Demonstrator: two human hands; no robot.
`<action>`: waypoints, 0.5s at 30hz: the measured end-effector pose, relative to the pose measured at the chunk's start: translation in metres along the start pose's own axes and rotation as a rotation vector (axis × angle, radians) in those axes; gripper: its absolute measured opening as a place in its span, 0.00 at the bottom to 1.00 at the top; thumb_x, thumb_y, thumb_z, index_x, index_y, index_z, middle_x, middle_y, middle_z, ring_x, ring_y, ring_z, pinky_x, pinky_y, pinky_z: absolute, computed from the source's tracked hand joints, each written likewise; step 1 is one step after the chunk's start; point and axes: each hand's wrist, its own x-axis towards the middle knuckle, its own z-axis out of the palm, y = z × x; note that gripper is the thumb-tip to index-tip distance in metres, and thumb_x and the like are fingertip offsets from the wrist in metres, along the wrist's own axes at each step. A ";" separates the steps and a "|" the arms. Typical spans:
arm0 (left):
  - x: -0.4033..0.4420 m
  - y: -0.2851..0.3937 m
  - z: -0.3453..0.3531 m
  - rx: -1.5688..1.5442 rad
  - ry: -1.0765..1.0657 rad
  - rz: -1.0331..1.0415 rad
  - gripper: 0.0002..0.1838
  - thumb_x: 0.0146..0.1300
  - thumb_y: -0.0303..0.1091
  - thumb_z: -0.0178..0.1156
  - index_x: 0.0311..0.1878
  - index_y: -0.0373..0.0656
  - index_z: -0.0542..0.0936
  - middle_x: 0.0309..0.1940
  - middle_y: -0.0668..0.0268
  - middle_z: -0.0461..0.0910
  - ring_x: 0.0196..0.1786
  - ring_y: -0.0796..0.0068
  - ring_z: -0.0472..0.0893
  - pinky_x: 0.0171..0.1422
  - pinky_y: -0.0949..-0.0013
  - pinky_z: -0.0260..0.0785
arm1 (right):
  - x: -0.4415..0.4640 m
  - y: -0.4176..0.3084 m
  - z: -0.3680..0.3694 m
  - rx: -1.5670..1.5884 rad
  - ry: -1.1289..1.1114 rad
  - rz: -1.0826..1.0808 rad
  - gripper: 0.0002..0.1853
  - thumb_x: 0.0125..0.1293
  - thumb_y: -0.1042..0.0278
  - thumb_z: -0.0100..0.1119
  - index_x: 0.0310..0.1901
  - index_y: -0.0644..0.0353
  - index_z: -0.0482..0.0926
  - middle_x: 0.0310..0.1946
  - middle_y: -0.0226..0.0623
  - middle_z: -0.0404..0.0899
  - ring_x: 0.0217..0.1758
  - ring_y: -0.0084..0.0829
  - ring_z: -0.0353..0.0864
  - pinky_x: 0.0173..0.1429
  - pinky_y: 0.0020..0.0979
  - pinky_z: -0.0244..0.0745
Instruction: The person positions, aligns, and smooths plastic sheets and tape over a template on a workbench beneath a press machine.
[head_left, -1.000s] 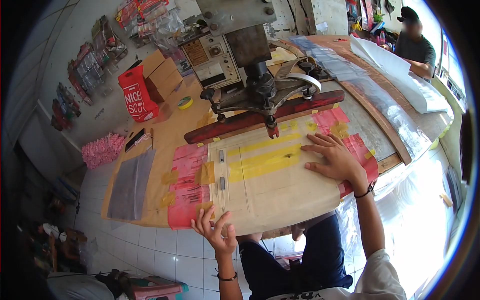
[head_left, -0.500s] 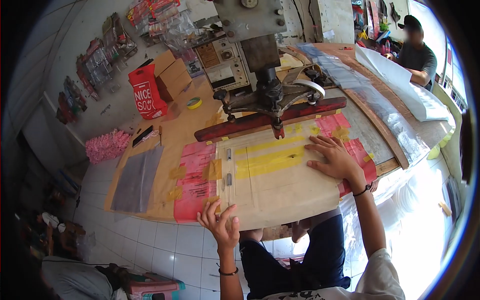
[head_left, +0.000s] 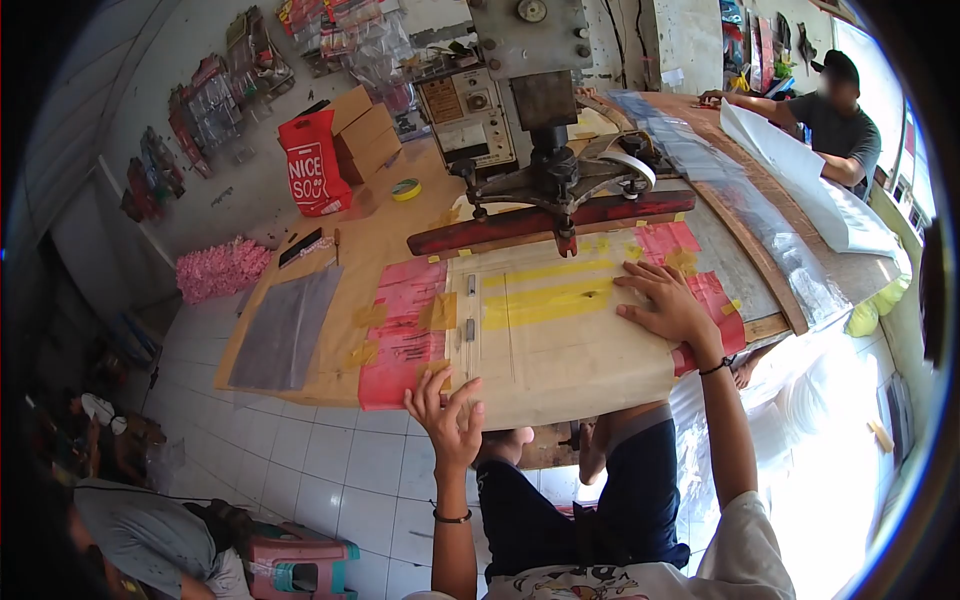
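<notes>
My right hand [head_left: 668,308] lies flat, fingers spread, on the right part of a tan sheet-covered work surface [head_left: 560,375] with yellow tape strips [head_left: 550,298]. At the front left edge, my left hand [head_left: 446,422] has its fingers apart, with the fingertips at a red patch [head_left: 402,335] stuck down with brown tape. Two small metal pieces [head_left: 470,329] sit on a narrow strip just ahead of that hand. Above the far side of the surface hangs a press head with a long red bar [head_left: 510,230]. Neither hand holds anything I can see.
A machine box with a dial [head_left: 465,118] stands behind the press. To the left are a grey plastic sheet [head_left: 287,330], a phone [head_left: 300,247], yellow tape roll [head_left: 406,189] and red bag [head_left: 315,165]. At far right, a person [head_left: 840,120] works over white sheeting [head_left: 780,170].
The view has shifted, so the bench appears slightly higher and further right. My hands keep nearly the same places on the surface. The person at far right now stretches an arm across the table.
</notes>
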 end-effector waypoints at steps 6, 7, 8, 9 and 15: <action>0.000 0.002 -0.002 -0.006 -0.011 -0.005 0.17 0.63 0.47 0.61 0.53 0.59 0.88 0.67 0.63 0.73 0.75 0.54 0.62 0.81 0.40 0.32 | 0.001 -0.003 -0.002 -0.033 -0.007 0.005 0.29 0.67 0.43 0.62 0.65 0.50 0.79 0.74 0.46 0.67 0.80 0.48 0.60 0.82 0.51 0.48; 0.000 0.002 -0.002 -0.007 -0.010 -0.003 0.17 0.63 0.47 0.61 0.53 0.59 0.88 0.67 0.63 0.73 0.75 0.54 0.62 0.81 0.40 0.32 | 0.001 -0.003 -0.002 -0.042 -0.005 0.003 0.29 0.67 0.43 0.62 0.65 0.50 0.79 0.74 0.46 0.67 0.80 0.48 0.60 0.82 0.51 0.48; 0.000 0.002 -0.002 -0.008 -0.007 0.001 0.17 0.63 0.47 0.61 0.53 0.59 0.88 0.67 0.64 0.73 0.75 0.54 0.62 0.81 0.40 0.31 | 0.001 -0.002 -0.002 -0.038 -0.002 -0.001 0.29 0.67 0.43 0.62 0.65 0.50 0.79 0.74 0.46 0.67 0.80 0.48 0.60 0.82 0.51 0.48; 0.001 0.002 -0.002 -0.008 -0.004 0.000 0.17 0.63 0.47 0.62 0.53 0.59 0.88 0.67 0.64 0.73 0.75 0.54 0.62 0.81 0.40 0.31 | 0.001 -0.001 -0.001 -0.033 0.002 -0.004 0.29 0.67 0.43 0.62 0.65 0.50 0.79 0.74 0.47 0.67 0.79 0.49 0.60 0.82 0.50 0.48; -0.001 0.003 -0.002 0.009 -0.013 0.008 0.18 0.64 0.48 0.59 0.53 0.55 0.87 0.67 0.62 0.73 0.76 0.52 0.61 0.82 0.40 0.30 | 0.001 0.002 0.000 0.028 0.025 -0.001 0.29 0.67 0.42 0.61 0.63 0.50 0.79 0.73 0.49 0.67 0.79 0.50 0.60 0.82 0.51 0.49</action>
